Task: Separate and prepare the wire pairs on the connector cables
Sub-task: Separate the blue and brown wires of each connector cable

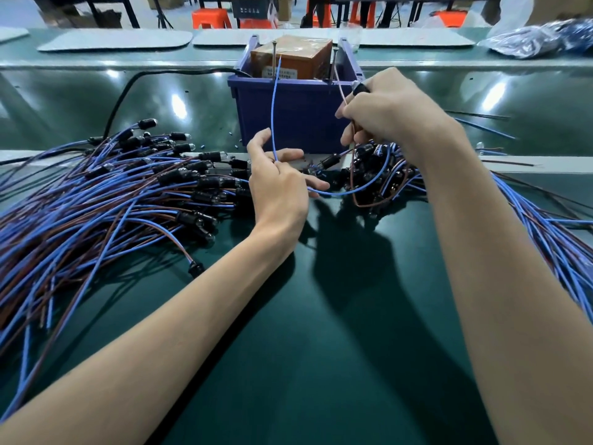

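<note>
Against the front of the blue bin (288,107) we hold one cable's pair spread apart, our left hand (279,187) pinching the blue wire (272,107) and our right hand (388,114) gripping the brown wire (341,89), both strands standing upright with tips near the bin's rim.

Two hands (279,184) (391,107); two cable piles (96,194) (545,226); one bin (288,117); one box (298,54).

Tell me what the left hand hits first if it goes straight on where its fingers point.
Probably the black connectors heaped under the right hand, which grips a brown wire; the left hand, pinching a blue wire, points its fingers there.
</note>
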